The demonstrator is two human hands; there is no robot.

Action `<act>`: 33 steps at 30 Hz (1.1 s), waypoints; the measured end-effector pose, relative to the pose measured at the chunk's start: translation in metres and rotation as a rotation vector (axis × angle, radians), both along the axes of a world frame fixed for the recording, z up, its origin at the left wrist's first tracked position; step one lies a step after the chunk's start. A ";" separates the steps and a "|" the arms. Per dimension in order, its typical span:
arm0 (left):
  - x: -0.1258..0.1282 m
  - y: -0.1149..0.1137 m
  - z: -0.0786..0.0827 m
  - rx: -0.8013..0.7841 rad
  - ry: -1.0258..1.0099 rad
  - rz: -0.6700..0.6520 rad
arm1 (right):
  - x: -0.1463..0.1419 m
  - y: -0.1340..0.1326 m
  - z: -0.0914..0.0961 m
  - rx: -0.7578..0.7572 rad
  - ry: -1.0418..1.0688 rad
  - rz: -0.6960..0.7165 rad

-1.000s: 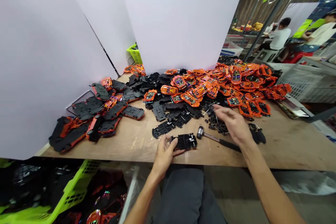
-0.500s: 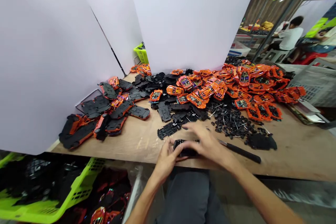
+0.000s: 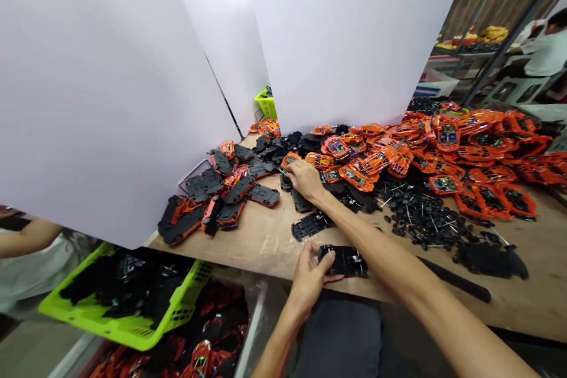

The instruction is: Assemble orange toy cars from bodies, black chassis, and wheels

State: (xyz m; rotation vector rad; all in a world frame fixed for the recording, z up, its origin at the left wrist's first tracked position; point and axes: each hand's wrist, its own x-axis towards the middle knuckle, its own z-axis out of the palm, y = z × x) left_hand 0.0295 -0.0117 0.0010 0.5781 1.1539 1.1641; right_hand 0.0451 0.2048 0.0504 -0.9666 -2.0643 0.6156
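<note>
Near the table's front edge, my left hand (image 3: 310, 271) grips a black toy car chassis (image 3: 346, 260), thumb on top. Small wheels and metal axles show on it. My right hand (image 3: 305, 180) reaches further out, its fingers closed at the near end of an orange toy car body (image 3: 290, 159); the fingertips are partly hidden. Below that hand lie more black chassis pieces (image 3: 308, 225). To the right is a heap of black wheels on axles (image 3: 420, 212), with a black-handled tool (image 3: 456, 280) in front of it.
Orange car bodies (image 3: 376, 162) are piled along the back. Assembled cars (image 3: 239, 189) lie underside up at the left. White panels (image 3: 345, 41) stand behind the table. A green basket (image 3: 110, 331) of black parts sits below left. Other people are nearby at both sides.
My right hand has left the chassis and moved forward and left to an orange car body. My left hand still holds the chassis. The view has turned left.
</note>
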 end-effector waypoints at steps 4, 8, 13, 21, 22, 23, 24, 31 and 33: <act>-0.007 -0.001 0.002 0.005 0.005 0.024 | 0.089 -0.042 0.002 -0.150 0.210 -0.113; -0.002 0.003 0.001 0.022 0.020 0.020 | 0.192 -0.128 -0.020 -0.692 0.696 -0.232; 0.010 0.010 0.002 0.029 0.082 -0.032 | 0.242 -0.200 -0.050 -0.622 0.358 -0.644; 0.000 0.012 0.007 -0.006 0.126 -0.096 | 0.229 -0.145 -0.040 0.012 -0.318 -0.376; -0.002 0.011 0.006 -0.014 0.126 -0.099 | 0.227 -0.138 -0.037 -0.006 -0.358 -0.342; -0.004 0.011 0.005 -0.024 0.117 -0.106 | 0.225 -0.134 -0.034 -0.016 -0.373 -0.312; -0.006 0.012 0.004 -0.034 0.099 -0.115 | 0.224 -0.133 -0.031 -0.018 -0.363 -0.280; -0.016 0.018 -0.007 -0.102 -0.055 -0.201 | 0.202 -0.177 -0.033 -0.104 -0.231 0.093; -0.016 0.019 -0.007 -0.079 -0.034 -0.219 | 0.194 -0.183 -0.042 -0.124 -0.242 0.136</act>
